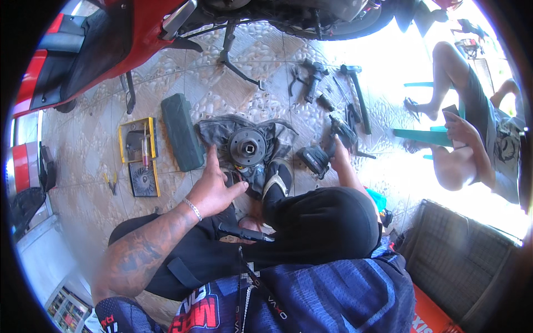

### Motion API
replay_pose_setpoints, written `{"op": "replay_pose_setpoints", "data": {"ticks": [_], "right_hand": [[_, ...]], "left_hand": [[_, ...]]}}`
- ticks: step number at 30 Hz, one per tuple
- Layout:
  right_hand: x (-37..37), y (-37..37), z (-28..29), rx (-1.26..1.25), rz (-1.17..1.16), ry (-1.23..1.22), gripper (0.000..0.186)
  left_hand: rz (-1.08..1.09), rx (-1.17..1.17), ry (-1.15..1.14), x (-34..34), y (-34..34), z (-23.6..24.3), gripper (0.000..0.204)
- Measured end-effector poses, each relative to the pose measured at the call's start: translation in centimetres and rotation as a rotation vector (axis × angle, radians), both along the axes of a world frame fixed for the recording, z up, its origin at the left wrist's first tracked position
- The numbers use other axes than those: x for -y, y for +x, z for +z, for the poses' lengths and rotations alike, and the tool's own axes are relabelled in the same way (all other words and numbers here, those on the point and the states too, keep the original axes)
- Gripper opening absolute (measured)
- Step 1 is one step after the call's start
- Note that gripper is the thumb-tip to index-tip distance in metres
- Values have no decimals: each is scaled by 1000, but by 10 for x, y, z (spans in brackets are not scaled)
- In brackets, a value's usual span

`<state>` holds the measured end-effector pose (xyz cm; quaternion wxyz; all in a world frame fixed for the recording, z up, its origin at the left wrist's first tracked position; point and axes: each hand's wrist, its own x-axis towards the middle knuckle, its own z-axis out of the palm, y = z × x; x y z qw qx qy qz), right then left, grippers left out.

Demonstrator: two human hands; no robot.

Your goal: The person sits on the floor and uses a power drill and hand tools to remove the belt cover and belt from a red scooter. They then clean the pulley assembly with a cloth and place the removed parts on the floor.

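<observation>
Between my feet, on a crumpled dark cloth (283,136), lies a round dark metal hub (237,145). At its centre sits a socket (250,149) with its square hole facing up. My left hand (216,187) hovers just below and left of the hub, index finger and thumb stretched apart, holding nothing. On the right, my right hand (340,157) is wrapped around the handle of a black cordless impact driver (344,132). Its battery (314,161) points toward the hub, and part of the grip is hidden by my fingers.
A dark green tool case (181,132) and a yellow-edged open case (137,125) lie left, near pliers (111,183). Beyond the driver are a hammer (358,100) and several dark tools. Motorcycles (105,50) stand ahead. Another person (472,133) sits at right, beside a crate (461,250).
</observation>
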<state>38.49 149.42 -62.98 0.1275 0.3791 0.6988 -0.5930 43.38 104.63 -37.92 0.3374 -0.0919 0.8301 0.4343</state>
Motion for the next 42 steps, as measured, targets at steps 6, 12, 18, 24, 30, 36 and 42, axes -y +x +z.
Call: {"op": "replay_pose_setpoints", "data": {"ticks": [6,12,18,24,30,36,42], "right_hand": [[8,-19,-8,-26,-435,-114,51],[2,0,101,-526,-29,-487,36],[61,-48,211,-196,616,-151,34],[165,-62,228,-337,1296,6,35],[207,-54,230,-199,1514,537,48],[229,-62,240,-77,1696,506,46],[233,-61,240,23,1687,479,47]], "left_hand": [[-13,-80,-84,0,10,-4,124],[-46,-95,-124,-5,10,-8,124],[-13,-9,4,-7,0,-1,124],[-19,-106,-84,-13,4,3,123],[-21,-55,-77,-3,8,5,121],[-22,40,-73,4,-3,7,121],[-31,-37,-129,-1,-6,7,125]]}}
